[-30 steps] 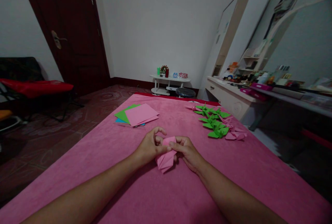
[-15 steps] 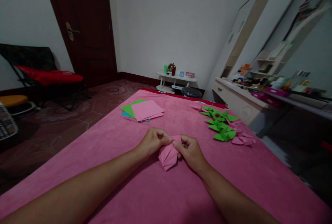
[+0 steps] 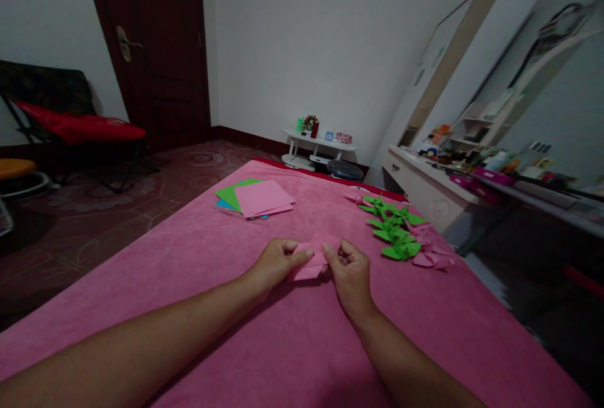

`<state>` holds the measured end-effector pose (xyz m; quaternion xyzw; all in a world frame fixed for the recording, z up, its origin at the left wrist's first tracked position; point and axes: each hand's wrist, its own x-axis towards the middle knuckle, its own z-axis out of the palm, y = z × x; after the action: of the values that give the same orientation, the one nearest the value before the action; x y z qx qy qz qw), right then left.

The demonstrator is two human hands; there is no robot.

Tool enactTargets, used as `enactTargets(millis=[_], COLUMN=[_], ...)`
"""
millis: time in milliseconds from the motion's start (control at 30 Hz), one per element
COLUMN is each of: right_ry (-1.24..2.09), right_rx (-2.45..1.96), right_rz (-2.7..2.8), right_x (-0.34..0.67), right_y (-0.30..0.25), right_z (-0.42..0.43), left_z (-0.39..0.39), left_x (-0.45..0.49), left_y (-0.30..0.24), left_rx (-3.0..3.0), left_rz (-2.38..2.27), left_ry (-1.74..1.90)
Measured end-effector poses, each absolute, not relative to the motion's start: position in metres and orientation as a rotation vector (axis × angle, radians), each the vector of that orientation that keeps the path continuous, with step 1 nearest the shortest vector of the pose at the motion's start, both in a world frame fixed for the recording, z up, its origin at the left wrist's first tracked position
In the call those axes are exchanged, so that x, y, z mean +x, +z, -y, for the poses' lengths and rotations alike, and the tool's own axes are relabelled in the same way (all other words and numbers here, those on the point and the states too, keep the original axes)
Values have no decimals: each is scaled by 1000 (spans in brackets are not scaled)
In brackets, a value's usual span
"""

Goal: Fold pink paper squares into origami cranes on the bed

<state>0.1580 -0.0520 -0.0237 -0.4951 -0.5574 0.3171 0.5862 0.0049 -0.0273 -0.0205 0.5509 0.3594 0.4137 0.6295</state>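
The creased pink paper piece [image 3: 315, 262] sits over the plush pink cloth [image 3: 283, 345], directly between the bare left hand [image 3: 276, 264] and bare right hand [image 3: 352, 274], each pinching its own side, long axis unclear.

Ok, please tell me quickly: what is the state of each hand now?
Left hand: closed, holding the folded pink paper.
Right hand: closed, holding the same paper.
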Motion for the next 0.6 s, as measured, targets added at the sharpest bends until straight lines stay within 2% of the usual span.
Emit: enactTargets(millis=[233, 467, 600], right_ry=[859, 782, 926], right_rx=[-1163, -1159, -1143], right_rz=[1264, 1191, 1241], right_x=[157, 154, 157], right_y=[-24, -23, -19], right_z=[51, 54, 53], left_z=[22, 26, 16], left_x=[2, 4, -4], left_y=[-16, -13, -9], left_rx=[1288, 1208, 1378], left_rz=[-857, -832, -935], left_ry=[1114, 1080, 1054])
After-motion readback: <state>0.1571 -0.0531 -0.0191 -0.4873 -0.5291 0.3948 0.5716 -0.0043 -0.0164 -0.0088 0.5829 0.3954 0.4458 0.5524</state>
